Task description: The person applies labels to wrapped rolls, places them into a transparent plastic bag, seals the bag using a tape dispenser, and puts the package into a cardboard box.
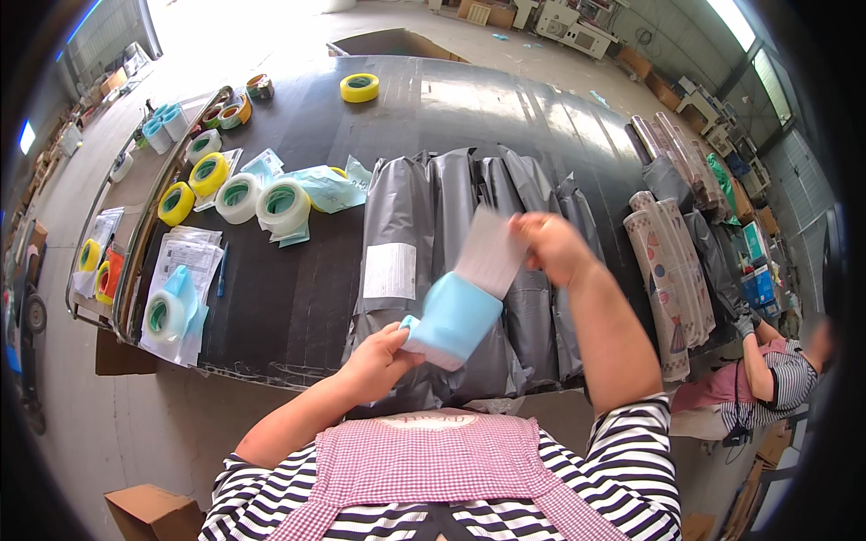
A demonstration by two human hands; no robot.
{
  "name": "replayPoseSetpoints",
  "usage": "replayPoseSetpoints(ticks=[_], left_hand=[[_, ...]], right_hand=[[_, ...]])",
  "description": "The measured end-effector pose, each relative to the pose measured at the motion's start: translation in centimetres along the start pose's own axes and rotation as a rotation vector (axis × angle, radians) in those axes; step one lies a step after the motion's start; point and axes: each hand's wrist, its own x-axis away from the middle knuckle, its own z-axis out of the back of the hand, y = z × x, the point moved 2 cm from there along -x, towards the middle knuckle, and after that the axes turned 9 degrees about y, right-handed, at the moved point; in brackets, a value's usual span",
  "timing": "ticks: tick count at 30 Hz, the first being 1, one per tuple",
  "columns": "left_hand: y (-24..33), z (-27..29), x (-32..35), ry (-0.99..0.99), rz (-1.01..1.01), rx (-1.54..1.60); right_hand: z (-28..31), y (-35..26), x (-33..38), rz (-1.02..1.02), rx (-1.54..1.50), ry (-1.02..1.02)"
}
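Observation:
Above a row of grey plastic-wrapped packages (401,212), both my hands are closed on a strip of labels. My left hand (374,363) pinches the lower left end of the light blue backing paper (456,311), which is folded over in a loose bend. At its upper right, my right hand (552,248) grips the corner of a white label (492,252), slightly blurred. The label's lower edge meets the blue paper; whether it is still stuck there I cannot tell. A white printed label (390,270) lies flat on the leftmost grey package.
Several tape rolls (236,198) and papers (185,257) lie on the dark table (289,316) at left, beside a blue pen (222,270). A yellow tape roll (359,87) sits farther back. Patterned rolls (663,279) are stacked right, near a gloved co-worker (767,370).

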Motion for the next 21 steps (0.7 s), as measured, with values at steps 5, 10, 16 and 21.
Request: replayPoseSetpoints(ticks=[5,10,16,21], left_hand=[[-0.6,-3.3,-3.0,-0.310,-0.307,-0.172],[-1.8,-7.9,-7.4,-0.604,-0.318,-0.327],[-2.7,-8.9,-7.6,-0.557,-0.295,-0.237],[-4.5,-10.0,-7.7,-0.514,-0.370,-0.163]], right_hand=[[-0.8,-5.1,-1.6,0.539,-0.294,0.227],[-5.8,3.8,-1.2,1.106,0.452,0.134],[-5.1,7.0,-2.0,1.067,0.538,0.047],[-5.2,8.2,-2.1,0.982,0.608,-0.017]])
